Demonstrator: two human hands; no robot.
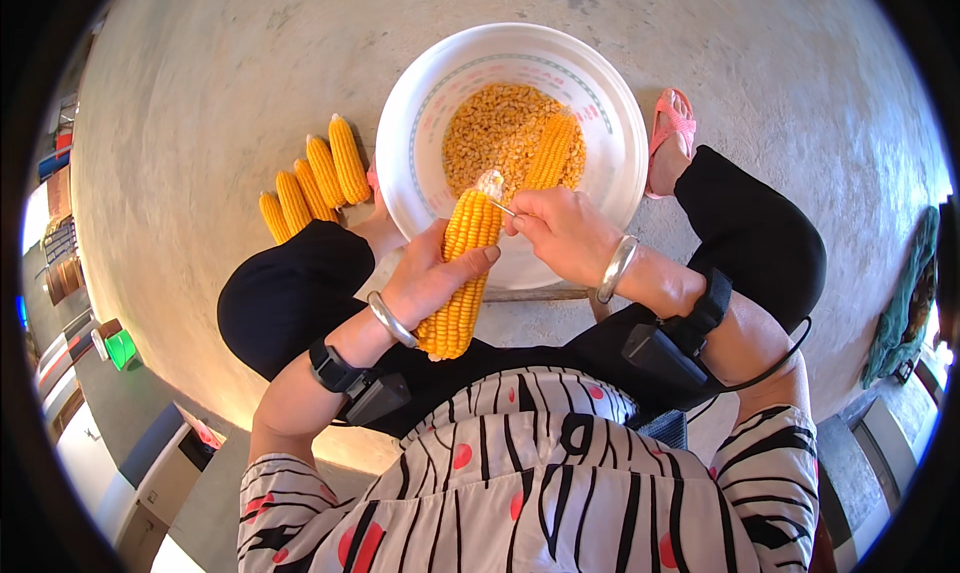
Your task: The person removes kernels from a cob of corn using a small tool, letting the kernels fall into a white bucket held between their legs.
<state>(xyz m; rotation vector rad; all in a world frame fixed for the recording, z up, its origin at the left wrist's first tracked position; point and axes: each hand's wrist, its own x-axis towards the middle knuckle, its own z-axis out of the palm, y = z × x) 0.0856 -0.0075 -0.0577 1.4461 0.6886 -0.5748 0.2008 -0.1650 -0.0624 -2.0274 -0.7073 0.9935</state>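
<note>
My left hand (439, 273) grips a yellow ear of corn (466, 273), its pale end pointing up and away from me. My right hand (559, 232) is closed on a thin metal pick (503, 208), whose tip meets the kernels near that pale end. Under both hands stands a large white plastic basin (405, 145), with loose corn kernels (487, 127) on its bottom. Another ear of corn (551, 151) lies on the kernels, its lower end partly hidden by my right hand.
Several ears of corn (322, 169) lie in a row on the concrete floor (187, 123), left of the basin. My knees and feet flank the basin, and part of a wooden support (536, 294) shows below its near rim. A green container (120, 348) stands far left; teal cloth (904, 303) hangs far right.
</note>
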